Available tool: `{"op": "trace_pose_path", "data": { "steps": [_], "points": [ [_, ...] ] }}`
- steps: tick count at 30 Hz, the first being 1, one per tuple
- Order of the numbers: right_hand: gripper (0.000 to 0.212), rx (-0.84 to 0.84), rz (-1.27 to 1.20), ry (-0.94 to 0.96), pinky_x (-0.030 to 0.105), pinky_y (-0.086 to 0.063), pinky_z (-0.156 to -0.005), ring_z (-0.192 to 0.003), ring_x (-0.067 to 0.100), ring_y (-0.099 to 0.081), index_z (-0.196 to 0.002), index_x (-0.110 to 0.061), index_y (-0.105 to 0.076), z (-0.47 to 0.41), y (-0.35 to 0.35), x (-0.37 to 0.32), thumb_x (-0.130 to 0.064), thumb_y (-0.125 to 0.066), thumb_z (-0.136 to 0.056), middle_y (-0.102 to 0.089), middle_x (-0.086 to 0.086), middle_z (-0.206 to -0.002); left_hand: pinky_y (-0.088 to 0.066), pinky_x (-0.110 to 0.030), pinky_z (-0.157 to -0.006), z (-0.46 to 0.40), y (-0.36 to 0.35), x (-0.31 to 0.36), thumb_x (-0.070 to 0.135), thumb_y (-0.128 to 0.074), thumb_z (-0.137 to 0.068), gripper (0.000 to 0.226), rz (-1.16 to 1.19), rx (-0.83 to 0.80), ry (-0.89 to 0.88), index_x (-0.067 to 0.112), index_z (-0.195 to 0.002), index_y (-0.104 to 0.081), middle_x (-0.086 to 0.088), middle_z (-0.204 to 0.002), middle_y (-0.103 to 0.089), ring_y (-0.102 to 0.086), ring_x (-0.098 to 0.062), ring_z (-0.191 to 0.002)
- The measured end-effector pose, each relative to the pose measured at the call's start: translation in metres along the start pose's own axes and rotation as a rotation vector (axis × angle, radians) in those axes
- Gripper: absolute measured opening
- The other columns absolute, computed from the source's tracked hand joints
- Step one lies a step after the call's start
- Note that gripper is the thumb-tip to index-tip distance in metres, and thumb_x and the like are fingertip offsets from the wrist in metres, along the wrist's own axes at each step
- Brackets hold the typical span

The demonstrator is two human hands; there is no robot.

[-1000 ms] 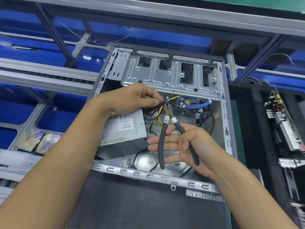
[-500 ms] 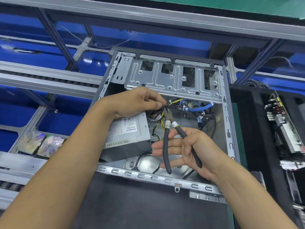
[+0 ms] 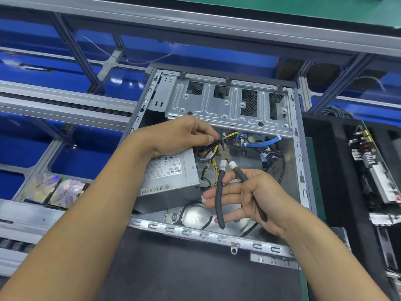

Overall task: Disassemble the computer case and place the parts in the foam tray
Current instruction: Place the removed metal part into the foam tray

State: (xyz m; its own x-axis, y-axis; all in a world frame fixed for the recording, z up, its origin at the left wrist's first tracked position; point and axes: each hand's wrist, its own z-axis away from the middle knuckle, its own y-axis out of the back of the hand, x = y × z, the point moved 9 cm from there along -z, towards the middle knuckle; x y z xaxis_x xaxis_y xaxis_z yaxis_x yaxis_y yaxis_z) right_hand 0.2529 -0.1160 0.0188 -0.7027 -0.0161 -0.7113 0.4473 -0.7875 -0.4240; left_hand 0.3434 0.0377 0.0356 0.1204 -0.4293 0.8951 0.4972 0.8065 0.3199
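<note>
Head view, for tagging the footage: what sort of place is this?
Probably an electronics teardown workbench: an opened computer case, a black foam tray holding a removed circuit board, and aluminium racking with blue bins.

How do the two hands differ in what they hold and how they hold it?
The left hand pinches the wire bundle between thumb and fingers; the right hand holds the cutters by their black handles. The left hand's fingers are curled tight, while the right hand's are mostly stretched out, handles spread. Both are inside the open computer case.
</note>
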Motion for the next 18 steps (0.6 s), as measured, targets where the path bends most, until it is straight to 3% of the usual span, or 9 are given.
{"op": "trace_pose_path", "data": {
  "steps": [3,10,15,18],
  "points": [
    [0.050,0.003,-0.009,-0.037,0.062,-0.060,-0.063,-0.086,0.047,-0.073,-0.098,-0.004,-0.048,0.001,0.005,-0.004,0.008,-0.030,-0.052,-0.068,0.041,-0.099,-0.051,-0.015,-0.080,0.001,0.000,0.001,0.019,-0.060,-0.103,0.020,0.009,0.013,-0.008,0.023,-0.119,-0.072,-0.018,-0.105,-0.074,-0.068,-0.010,-0.089],
    [0.044,0.006,-0.020,-0.164,0.059,-0.060,-0.059,-0.064,0.034,-0.070,-0.092,-0.006,-0.048,0.005,0.014,-0.011,0.009,-0.027,-0.057,-0.069,0.032,-0.085,-0.053,-0.016,-0.081,0.004,0.001,0.008,0.018,-0.061,-0.103,0.021,-0.013,0.026,-0.026,0.024,-0.119,-0.073,-0.010,-0.103,-0.076,-0.069,-0.009,-0.089],
    [0.036,-0.010,-0.036,-0.226,0.060,-0.060,-0.060,-0.062,0.032,-0.065,-0.084,-0.010,-0.048,0.007,0.014,-0.011,0.007,-0.029,-0.058,-0.066,0.024,-0.078,-0.055,-0.024,-0.090,0.006,-0.001,0.011,0.020,-0.061,-0.103,0.021,-0.044,0.019,-0.027,0.025,-0.119,-0.073,-0.005,-0.104,-0.077,-0.070,-0.012,-0.095],
    [0.033,-0.034,-0.061,-0.256,0.057,-0.060,-0.059,-0.061,0.031,-0.062,-0.080,-0.012,-0.048,0.007,0.011,-0.011,0.007,-0.030,-0.060,-0.063,0.019,-0.077,-0.052,-0.019,-0.086,0.008,-0.001,0.013,0.020,-0.061,-0.103,0.020,-0.055,0.032,-0.024,0.025,-0.119,-0.074,0.000,-0.104,-0.077,-0.070,-0.009,-0.096]
  ]
}}
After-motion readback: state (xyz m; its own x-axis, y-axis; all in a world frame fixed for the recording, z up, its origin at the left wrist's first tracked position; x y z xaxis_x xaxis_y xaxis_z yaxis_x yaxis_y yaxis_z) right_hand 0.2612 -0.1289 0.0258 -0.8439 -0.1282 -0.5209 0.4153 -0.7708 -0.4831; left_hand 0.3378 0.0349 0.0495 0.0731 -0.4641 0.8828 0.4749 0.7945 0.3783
